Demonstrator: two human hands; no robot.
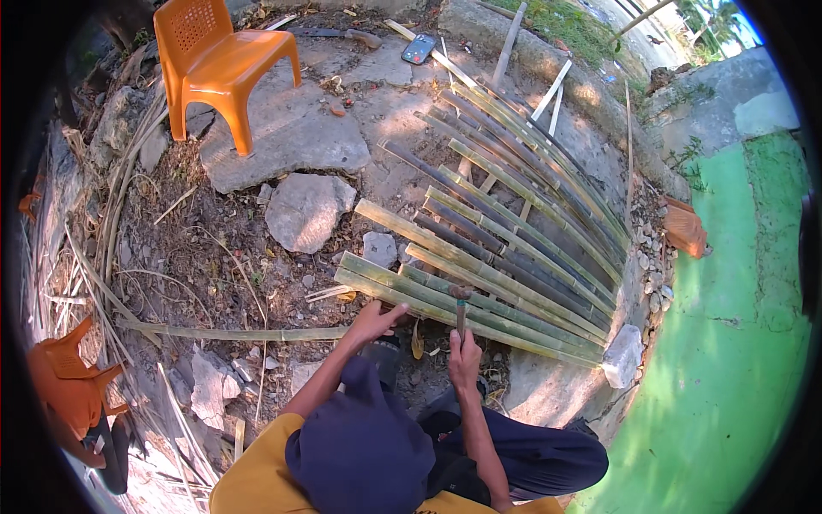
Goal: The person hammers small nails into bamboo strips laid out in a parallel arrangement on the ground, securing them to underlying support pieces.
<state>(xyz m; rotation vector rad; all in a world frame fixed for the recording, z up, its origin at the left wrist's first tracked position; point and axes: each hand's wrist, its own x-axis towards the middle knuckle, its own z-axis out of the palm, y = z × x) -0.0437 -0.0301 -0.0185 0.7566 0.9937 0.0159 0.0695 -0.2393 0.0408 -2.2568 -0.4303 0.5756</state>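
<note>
My right hand (465,358) is closed around the handle of a hammer (462,315), whose head is up over the nearest bamboo slats. Beside the near edge of those slats is my left hand (377,324), its thumb and fingers apart, close to or touching the nearest bamboo slat (428,311). The split bamboo slats (514,257), green and dark brown, lie fanned out, their right ends close together. A pale stone block (622,355) stands at the right end of the nearest ones.
An orange plastic chair (227,64) stands at the upper left. Flat rocks (310,212) and loose bamboo strips (231,332) lie on the dirt. A phone (419,49) and a large knife (342,34) lie at the back. A green surface (719,343) borders the right.
</note>
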